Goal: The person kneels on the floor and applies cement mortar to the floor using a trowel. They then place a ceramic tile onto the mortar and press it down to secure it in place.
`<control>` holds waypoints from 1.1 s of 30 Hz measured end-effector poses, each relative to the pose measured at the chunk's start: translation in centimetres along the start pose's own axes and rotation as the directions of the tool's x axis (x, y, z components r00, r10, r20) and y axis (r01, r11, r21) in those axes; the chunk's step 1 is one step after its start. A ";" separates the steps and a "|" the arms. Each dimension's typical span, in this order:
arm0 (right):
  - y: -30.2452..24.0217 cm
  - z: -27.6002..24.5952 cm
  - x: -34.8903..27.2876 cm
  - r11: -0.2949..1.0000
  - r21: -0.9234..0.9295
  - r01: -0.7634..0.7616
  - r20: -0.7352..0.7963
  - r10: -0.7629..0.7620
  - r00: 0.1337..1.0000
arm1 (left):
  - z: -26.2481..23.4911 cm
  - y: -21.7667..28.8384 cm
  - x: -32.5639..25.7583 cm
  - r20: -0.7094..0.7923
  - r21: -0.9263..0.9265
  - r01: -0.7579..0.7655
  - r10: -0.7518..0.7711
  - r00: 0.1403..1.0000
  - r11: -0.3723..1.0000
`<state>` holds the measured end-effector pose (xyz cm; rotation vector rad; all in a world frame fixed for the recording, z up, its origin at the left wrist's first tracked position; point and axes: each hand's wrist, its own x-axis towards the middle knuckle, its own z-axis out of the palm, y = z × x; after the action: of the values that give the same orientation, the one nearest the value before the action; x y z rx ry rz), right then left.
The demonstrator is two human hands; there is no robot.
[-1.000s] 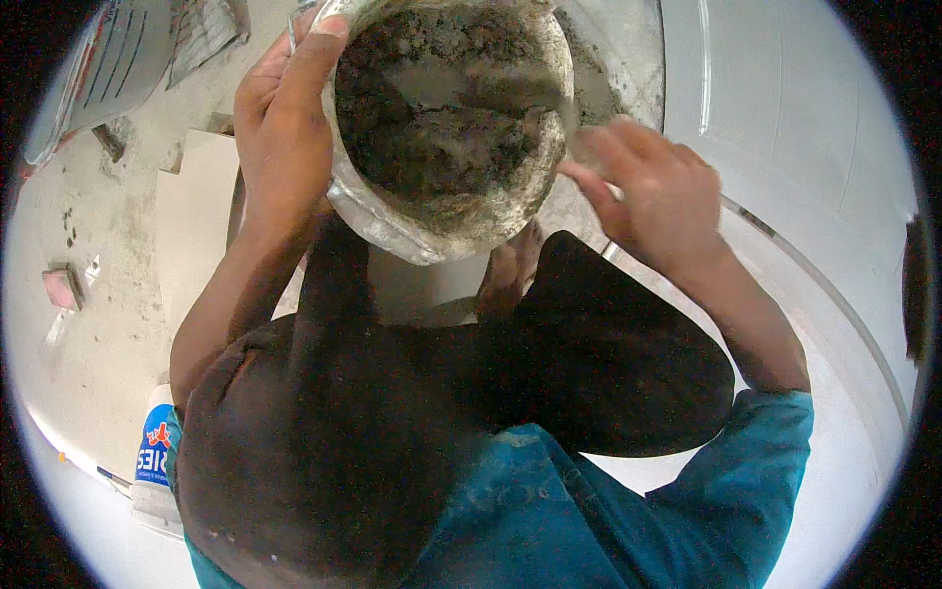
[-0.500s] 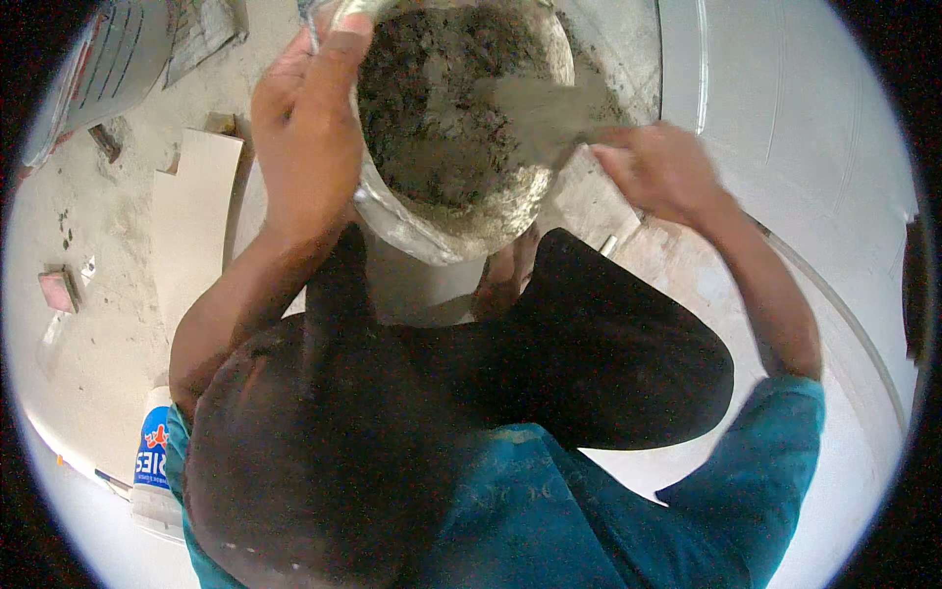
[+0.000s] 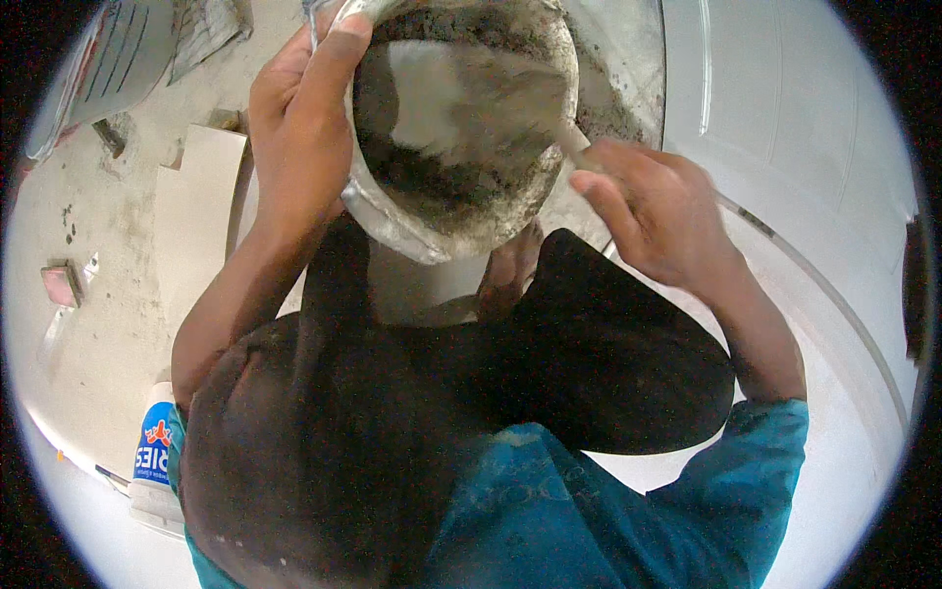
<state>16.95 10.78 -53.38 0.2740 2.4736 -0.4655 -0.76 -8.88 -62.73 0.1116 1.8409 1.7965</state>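
Observation:
Dark grey wet mortar (image 3: 432,187) fills part of a white, smeared bucket (image 3: 397,234), which is tilted so that its mouth faces me. At the bucket's left rim, my left hand (image 3: 309,123) is closed, thumb hooked over the edge. My right hand (image 3: 659,206) is closed around the handle of a trowel (image 3: 573,143) at the right rim. The trowel's blade reaches into the bucket but is smeared by motion, so its exact outline is unclear. A paler grey patch shows among the mortar.
On the left floor lie a pale board (image 3: 196,201) and a small pink block (image 3: 61,286). A printed bag (image 3: 123,64) stands at the upper left, and a white tub (image 3: 155,461) with a blue label at the lower left. A white panelled surface (image 3: 785,108) bounds the right.
My right hand has turned and shifted slightly down and right, while the trowel sweeps through the mortar. A paler patch now shows inside the bucket. My left hand keeps its grip.

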 end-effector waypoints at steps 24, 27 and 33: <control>3.1 3.5 2.3 0.993 0.117 -0.019 0.085 0.009 0.996 | 1.7 1.5 -1.0 -0.012 -0.092 0.052 -0.054 0.998 0.994; 3.2 3.8 1.8 0.989 0.147 0.010 0.039 -0.016 0.999 | 1.5 1.7 -1.2 -0.014 -0.046 0.036 -0.037 0.999 0.998; 6.0 4.6 -0.3 0.967 0.254 0.009 0.032 -0.017 0.999 | -0.5 0.2 -0.2 -0.119 -0.072 0.095 -0.103 0.988 0.993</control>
<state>21.34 14.42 -58.31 0.3498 2.3822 -0.7890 -0.88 -9.38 -62.45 -0.1158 1.8344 1.8277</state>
